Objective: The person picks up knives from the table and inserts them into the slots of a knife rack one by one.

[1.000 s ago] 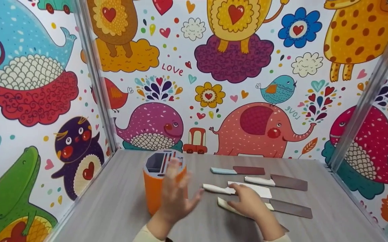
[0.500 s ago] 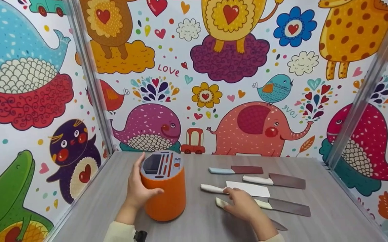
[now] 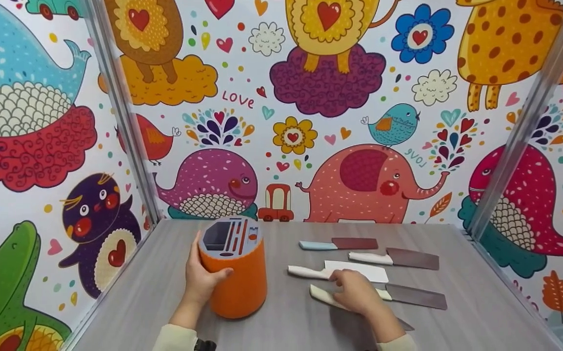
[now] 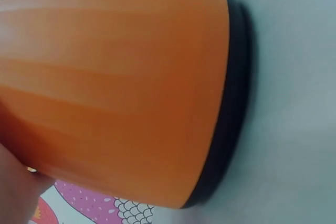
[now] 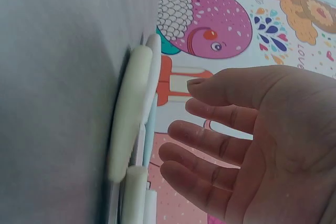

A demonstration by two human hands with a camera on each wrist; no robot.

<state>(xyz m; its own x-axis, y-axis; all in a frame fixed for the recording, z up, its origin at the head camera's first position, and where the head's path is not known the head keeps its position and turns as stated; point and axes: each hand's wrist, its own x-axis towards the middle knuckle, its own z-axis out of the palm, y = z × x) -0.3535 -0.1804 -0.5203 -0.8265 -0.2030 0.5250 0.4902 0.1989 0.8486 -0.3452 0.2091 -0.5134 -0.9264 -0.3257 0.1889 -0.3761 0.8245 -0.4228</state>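
In the head view my left hand (image 3: 201, 278) grips an orange knife block (image 3: 240, 287) from its left side, thumb on the front. The block stands upright, its grey slotted top (image 3: 230, 237) holding no knives. The left wrist view shows its black base (image 4: 233, 98) on the table. My right hand (image 3: 354, 291) hovers over several knives, fingers loosely bent and nothing in them. Nearest below it lies a knife with a cream handle (image 3: 325, 296), its blade partly hidden by the hand. In the right wrist view that handle (image 5: 130, 114) is apart from the fingers.
Behind lie a white-bladed cleaver (image 3: 359, 271), a white-handled cleaver (image 3: 413, 258) and a blue-handled knife with a dark red blade (image 3: 354, 243). Another cleaver (image 3: 415, 296) lies to the right of my right hand. Printed panels (image 3: 242, 117) enclose the table (image 3: 281, 331).
My left hand has moved from in front of the knife block to its left side and taken hold of it. My right hand stays over the knives, its fingers drawn in a little.
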